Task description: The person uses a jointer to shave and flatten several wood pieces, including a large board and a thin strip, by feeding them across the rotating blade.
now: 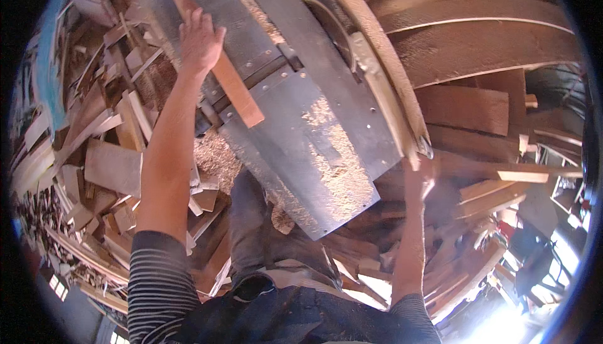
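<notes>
My left hand (pixel 200 39) rests on a reddish wooden strip (pixel 233 85) that lies along the dark metal saw table (pixel 295 111), fingers wrapped over its far part. My right hand (pixel 419 177) is at the near right corner of the table, blurred, at the end of a long pale wooden board (pixel 377 61) that runs along the table's right side. Whether it grips that board is unclear. A curved metal guard (pixel 330 20) rises from the table beside the board. Sawdust (pixel 336 168) lies in patches on the table top.
Heaps of offcuts and short boards (pixel 107 155) fill the floor on the left. Wide brown planks (pixel 477 49) are stacked at the right. More thin strips (pixel 490 199) pile up at the lower right. My legs in dark trousers (pixel 251 231) stand against the table's near edge.
</notes>
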Tool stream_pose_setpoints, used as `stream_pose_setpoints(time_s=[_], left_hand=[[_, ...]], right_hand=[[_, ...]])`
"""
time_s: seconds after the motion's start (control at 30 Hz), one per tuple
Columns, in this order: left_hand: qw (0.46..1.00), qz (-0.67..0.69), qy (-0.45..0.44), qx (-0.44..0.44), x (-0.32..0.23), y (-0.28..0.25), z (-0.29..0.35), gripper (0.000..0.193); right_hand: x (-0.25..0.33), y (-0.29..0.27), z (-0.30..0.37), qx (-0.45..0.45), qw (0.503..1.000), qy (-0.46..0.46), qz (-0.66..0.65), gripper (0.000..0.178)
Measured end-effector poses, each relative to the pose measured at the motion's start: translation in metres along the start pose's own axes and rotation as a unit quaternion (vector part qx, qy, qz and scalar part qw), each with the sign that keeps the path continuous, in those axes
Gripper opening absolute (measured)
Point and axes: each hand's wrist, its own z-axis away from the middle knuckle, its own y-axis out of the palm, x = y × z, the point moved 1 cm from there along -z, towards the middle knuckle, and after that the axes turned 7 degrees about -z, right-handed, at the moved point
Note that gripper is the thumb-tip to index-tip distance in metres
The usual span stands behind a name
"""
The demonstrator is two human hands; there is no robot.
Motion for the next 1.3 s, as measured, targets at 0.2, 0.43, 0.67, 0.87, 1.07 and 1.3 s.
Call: stream_pose_setpoints(time_s=[0.2, 0.43, 0.67, 0.87, 1.07, 1.3], left_hand=[[0.997, 0.005, 0.026, -0.079, 0.008, 0.016, -0.021, 0.060], [0.997, -0.011, 0.029, -0.065, 0.026, 0.030, -0.055, 0.062], [0.988, -0.007, 0.058, -0.142, 0.038, 0.045, -0.098, 0.061], [0.983, 0.136, -0.088, -0.090, 0.021, 0.015, -0.109, 0.070], [0.809, 0.541, -0.194, 0.121, 0.044, -0.039, -0.062, 0.073], [0.414, 0.884, -0.191, 0.103, -0.044, -0.132, 0.164, 0.041]], right_hand=[[-0.019, -0.001, 0.000, -0.056, 0.986, -0.089, 0.133, 0.027], [0.008, -0.005, 0.081, -0.036, 0.999, 0.025, -0.007, 0.019], [0.026, -0.017, 0.174, 0.006, 0.977, 0.205, -0.063, 0.014], [0.034, -0.021, 0.231, 0.016, 0.971, 0.221, -0.092, 0.013], [0.104, -0.021, 0.212, 0.065, 0.971, 0.134, -0.187, 0.006], [0.176, -0.038, 0.145, 0.100, 0.914, 0.016, -0.392, 0.032]])
